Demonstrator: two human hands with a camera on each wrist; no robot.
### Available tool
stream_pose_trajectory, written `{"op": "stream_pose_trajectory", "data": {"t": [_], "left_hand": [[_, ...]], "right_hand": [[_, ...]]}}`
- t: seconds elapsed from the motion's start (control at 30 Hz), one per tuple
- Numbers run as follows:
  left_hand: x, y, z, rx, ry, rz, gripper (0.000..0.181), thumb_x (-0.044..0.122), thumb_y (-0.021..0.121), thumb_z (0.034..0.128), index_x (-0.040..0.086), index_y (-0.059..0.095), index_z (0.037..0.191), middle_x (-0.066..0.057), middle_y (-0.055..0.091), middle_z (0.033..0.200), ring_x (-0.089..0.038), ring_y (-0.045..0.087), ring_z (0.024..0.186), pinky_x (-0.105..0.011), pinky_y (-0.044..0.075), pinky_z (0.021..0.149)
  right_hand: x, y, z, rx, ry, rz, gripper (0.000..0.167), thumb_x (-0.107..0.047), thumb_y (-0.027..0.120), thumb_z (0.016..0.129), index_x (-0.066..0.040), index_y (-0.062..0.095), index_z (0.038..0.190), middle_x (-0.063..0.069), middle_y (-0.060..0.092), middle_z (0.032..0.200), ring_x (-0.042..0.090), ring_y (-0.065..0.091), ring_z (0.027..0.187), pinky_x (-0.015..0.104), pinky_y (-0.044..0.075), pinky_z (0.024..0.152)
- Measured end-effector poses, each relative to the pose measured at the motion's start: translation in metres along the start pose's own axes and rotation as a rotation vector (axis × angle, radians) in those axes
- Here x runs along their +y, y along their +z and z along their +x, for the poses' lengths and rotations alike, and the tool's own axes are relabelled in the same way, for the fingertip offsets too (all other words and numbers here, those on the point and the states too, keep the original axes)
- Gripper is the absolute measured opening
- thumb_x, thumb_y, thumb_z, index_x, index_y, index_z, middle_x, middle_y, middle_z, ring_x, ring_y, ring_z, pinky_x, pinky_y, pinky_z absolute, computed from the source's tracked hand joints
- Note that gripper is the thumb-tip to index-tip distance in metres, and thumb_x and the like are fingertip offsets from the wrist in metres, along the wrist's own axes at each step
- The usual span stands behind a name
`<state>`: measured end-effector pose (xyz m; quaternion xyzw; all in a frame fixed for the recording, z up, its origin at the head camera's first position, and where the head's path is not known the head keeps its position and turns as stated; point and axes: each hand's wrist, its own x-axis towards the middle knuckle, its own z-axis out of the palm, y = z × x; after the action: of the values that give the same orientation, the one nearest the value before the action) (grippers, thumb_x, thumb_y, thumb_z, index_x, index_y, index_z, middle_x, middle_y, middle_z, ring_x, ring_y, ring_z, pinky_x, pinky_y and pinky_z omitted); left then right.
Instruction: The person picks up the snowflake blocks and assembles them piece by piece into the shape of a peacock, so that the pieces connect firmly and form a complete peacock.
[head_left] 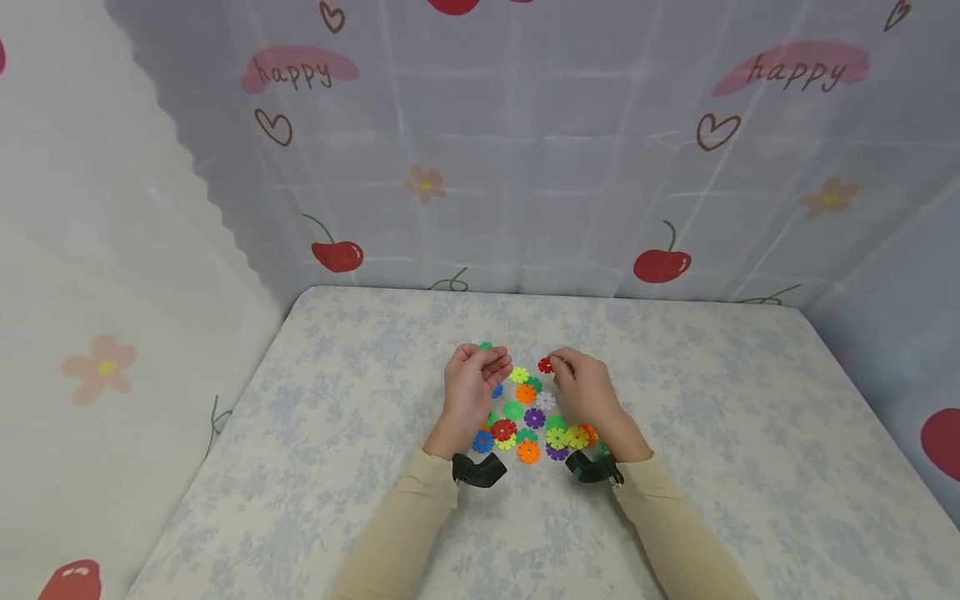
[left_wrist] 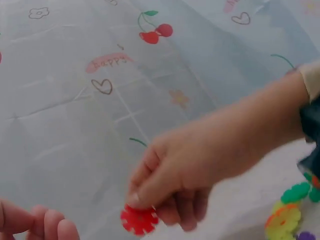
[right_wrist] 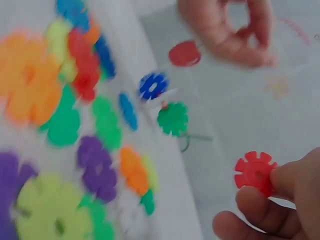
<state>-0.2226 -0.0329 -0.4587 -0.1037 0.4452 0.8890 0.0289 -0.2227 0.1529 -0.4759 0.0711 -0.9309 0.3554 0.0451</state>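
Observation:
Between thumb and index finger, my right hand (head_left: 588, 389) pinches a red plastic snowflake disc (right_wrist: 255, 172), notched around its rim, above the table. My left hand (head_left: 471, 385) hovers opposite, its fingers loosely bent; the right wrist view (right_wrist: 232, 32) shows nothing between them. Just past the left hand, a green disc (head_left: 486, 345) is partly hidden; in the right wrist view a green disc (right_wrist: 172, 119) appears close to a blue one (right_wrist: 153, 86). Below and between the hands lie loose discs, among them a purple one (head_left: 534, 418) and an orange one (head_left: 528, 452).
Several more discs overlap in the pile, including a yellow-green disc (head_left: 557, 437), a blue disc (head_left: 482, 442) and a white disc (head_left: 546, 401). The table (head_left: 345, 392) has a pale floral cover. A printed curtain (head_left: 517, 167) hangs behind it.

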Motion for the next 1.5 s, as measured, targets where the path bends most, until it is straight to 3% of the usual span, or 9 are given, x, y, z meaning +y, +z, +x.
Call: {"op": "stream_pose_trajectory", "data": {"t": [0.07, 0.3, 0.47, 0.63, 0.73, 0.87, 1.1, 1.33, 1.5], "left_hand": [[-0.001, -0.003, 0.002, -0.012, 0.044, 0.157, 0.022, 0.000, 0.055, 0.0988, 0.013, 0.043, 0.085, -0.002, 0.070, 0.082, -0.014, 0.068, 0.069, -0.024, 0.060, 0.067], [0.011, -0.026, 0.017, 0.099, 0.421, 0.950, 0.010, 0.009, 0.062, 0.0935, 0.006, 0.065, 0.102, -0.014, 0.066, 0.101, -0.032, 0.060, 0.089, -0.040, 0.052, 0.078], [0.008, -0.046, 0.029, 0.077, 0.339, 1.217, 0.033, 0.011, 0.062, 0.0939, 0.007, 0.064, 0.127, -0.022, 0.058, 0.134, -0.043, 0.054, 0.116, -0.055, 0.048, 0.097], [0.003, -0.057, 0.040, -0.106, 0.266, 1.315, 0.057, 0.007, 0.054, 0.0956, 0.011, 0.047, 0.152, -0.022, 0.036, 0.162, -0.046, 0.033, 0.149, -0.062, 0.031, 0.121], [0.001, -0.059, 0.041, -0.154, 0.245, 1.333, 0.050, 0.015, 0.053, 0.1008, 0.009, 0.050, 0.151, -0.021, 0.047, 0.156, -0.041, 0.042, 0.146, -0.059, 0.035, 0.120], [0.002, -0.057, 0.040, -0.049, 0.226, 1.323, 0.040, 0.027, 0.052, 0.1051, 0.009, 0.061, 0.139, -0.017, 0.070, 0.128, -0.035, 0.066, 0.116, -0.053, 0.052, 0.101], [-0.005, -0.051, 0.040, -0.053, 0.143, 1.289, 0.044, 0.024, 0.053, 0.1043, 0.009, 0.053, 0.146, -0.017, 0.069, 0.121, -0.028, 0.065, 0.099, -0.046, 0.057, 0.092], [-0.013, -0.043, 0.046, 0.021, -0.031, 0.934, 0.028, 0.021, 0.054, 0.1055, 0.010, 0.071, 0.124, -0.006, 0.064, 0.076, -0.014, 0.051, 0.052, -0.023, 0.045, 0.049], [-0.015, -0.043, 0.046, 0.109, 0.027, 0.785, 0.019, 0.013, 0.066, 0.0988, 0.002, 0.077, 0.110, -0.004, 0.068, 0.072, -0.008, 0.058, 0.052, -0.020, 0.053, 0.051]], "right_hand": [[-0.006, -0.003, -0.001, 0.033, -0.023, 0.066, 0.025, -0.018, 0.050, 0.108, -0.004, 0.070, 0.113, 0.010, 0.066, 0.076, 0.018, 0.053, 0.063, 0.029, 0.048, 0.059], [-0.011, -0.012, 0.000, -0.013, 0.015, 0.087, 0.024, -0.017, 0.050, 0.108, -0.003, 0.070, 0.112, 0.006, 0.058, 0.067, 0.017, 0.048, 0.058, 0.028, 0.044, 0.060], [-0.008, -0.012, -0.002, -0.082, 0.048, 0.103, 0.026, -0.019, 0.049, 0.108, -0.003, 0.070, 0.114, 0.006, 0.059, 0.069, 0.018, 0.049, 0.060, 0.029, 0.047, 0.064], [-0.010, -0.012, -0.002, -0.103, 0.067, 0.108, 0.028, -0.020, 0.049, 0.108, -0.003, 0.070, 0.116, 0.008, 0.061, 0.071, 0.018, 0.051, 0.062, 0.029, 0.048, 0.064], [-0.010, -0.012, -0.002, -0.121, 0.080, 0.106, 0.028, -0.021, 0.049, 0.108, -0.003, 0.069, 0.115, 0.009, 0.062, 0.072, 0.019, 0.050, 0.061, 0.029, 0.046, 0.062], [-0.009, -0.011, -0.001, -0.144, 0.090, 0.104, 0.027, -0.021, 0.050, 0.108, -0.003, 0.069, 0.114, 0.008, 0.059, 0.071, 0.019, 0.047, 0.060, 0.030, 0.043, 0.059], [-0.006, -0.007, -0.002, -0.164, 0.069, 0.119, 0.026, -0.020, 0.051, 0.108, -0.003, 0.069, 0.111, 0.011, 0.060, 0.070, 0.018, 0.048, 0.059, 0.029, 0.043, 0.060], [-0.009, -0.007, -0.004, -0.195, 0.053, 0.143, 0.025, -0.022, 0.052, 0.107, -0.006, 0.071, 0.107, 0.009, 0.058, 0.069, 0.019, 0.046, 0.057, 0.029, 0.043, 0.059], [-0.010, -0.009, -0.005, -0.197, 0.050, 0.150, 0.025, -0.022, 0.051, 0.108, -0.007, 0.071, 0.107, 0.014, 0.061, 0.072, 0.019, 0.045, 0.056, 0.030, 0.042, 0.057]]}}
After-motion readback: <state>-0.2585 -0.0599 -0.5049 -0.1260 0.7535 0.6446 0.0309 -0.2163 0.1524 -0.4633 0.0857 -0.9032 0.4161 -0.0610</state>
